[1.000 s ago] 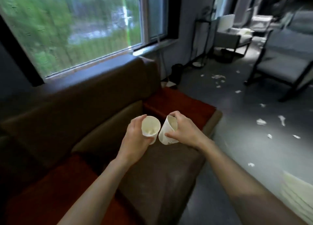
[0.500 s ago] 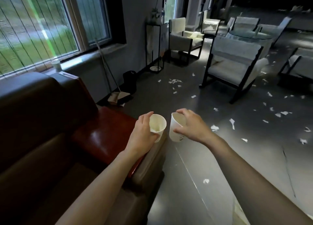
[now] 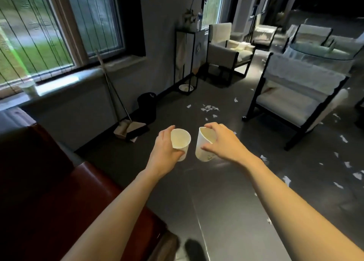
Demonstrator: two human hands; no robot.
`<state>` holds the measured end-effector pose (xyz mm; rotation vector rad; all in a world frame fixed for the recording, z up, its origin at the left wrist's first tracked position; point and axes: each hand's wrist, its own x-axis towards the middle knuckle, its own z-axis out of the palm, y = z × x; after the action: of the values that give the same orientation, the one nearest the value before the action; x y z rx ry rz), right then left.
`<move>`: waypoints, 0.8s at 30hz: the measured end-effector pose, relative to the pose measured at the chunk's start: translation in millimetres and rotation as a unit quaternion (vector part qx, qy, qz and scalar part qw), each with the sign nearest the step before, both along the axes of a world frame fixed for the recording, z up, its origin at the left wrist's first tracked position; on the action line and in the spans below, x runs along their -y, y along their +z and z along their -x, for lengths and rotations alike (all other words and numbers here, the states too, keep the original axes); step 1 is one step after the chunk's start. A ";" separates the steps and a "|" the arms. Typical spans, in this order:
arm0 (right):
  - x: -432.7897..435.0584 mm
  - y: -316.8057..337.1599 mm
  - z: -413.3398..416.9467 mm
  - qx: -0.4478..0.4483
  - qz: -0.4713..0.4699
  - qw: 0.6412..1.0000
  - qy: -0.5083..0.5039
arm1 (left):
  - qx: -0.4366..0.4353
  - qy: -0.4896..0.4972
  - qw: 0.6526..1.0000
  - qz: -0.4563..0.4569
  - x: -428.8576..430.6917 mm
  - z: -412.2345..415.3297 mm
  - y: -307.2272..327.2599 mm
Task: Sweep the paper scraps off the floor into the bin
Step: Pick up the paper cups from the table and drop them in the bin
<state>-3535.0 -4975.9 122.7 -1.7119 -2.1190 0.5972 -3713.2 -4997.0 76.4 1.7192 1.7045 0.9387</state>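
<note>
My left hand [image 3: 164,150] grips one paper cup [image 3: 180,141], my right hand [image 3: 221,142] another [image 3: 203,145], paper scraps [image 3: 209,108] littering the floor [image 3: 226,192]

Left hand [image 3: 164,149] grips a paper cup [image 3: 180,141]; right hand [image 3: 220,142] grips a second cup [image 3: 203,147] beside it. Broom [image 3: 126,126] and dustpan beside black bin [image 3: 147,107]. Scraps [image 3: 209,108] right of bin.
</note>
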 end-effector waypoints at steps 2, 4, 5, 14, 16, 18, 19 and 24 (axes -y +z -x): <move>-56.7 7.1 -13.0 0.001 0.001 1.000 0.008 | -0.001 0.014 1.000 0.003 -50.0 -4.3 4.6; -111.8 9.7 -19.6 -0.006 0.001 1.000 0.018 | -0.007 0.031 0.999 0.005 -96.4 -4.9 4.7; -141.6 9.0 -20.6 -0.012 0.002 1.000 0.026 | -0.010 0.041 0.999 0.005 -121.0 -4.8 2.2; -426.0 -15.0 -28.1 -0.050 0.021 0.992 0.118 | -0.030 0.145 0.989 0.020 -363.2 -14.9 -33.4; -487.2 -11.6 -28.2 -0.038 0.026 0.989 0.142 | -0.027 0.169 0.985 0.021 -416.8 -18.0 -30.5; -544.2 -8.2 -22.7 -0.027 0.034 0.986 0.161 | -0.028 0.193 0.980 0.029 -464.0 -17.5 -27.9; -571.0 -7.3 -17.7 -0.026 0.041 0.984 0.174 | -0.023 0.206 0.978 0.034 -485.5 -15.6 -28.3; -702.6 -17.0 22.6 -0.029 0.056 0.972 0.228 | -0.012 0.260 0.964 0.047 -602.3 10.2 -40.9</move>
<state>-3557.6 -4273.2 105.7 -1.2356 -2.4902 0.8936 -3723.4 -4394.8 35.5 1.2416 2.2317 1.0344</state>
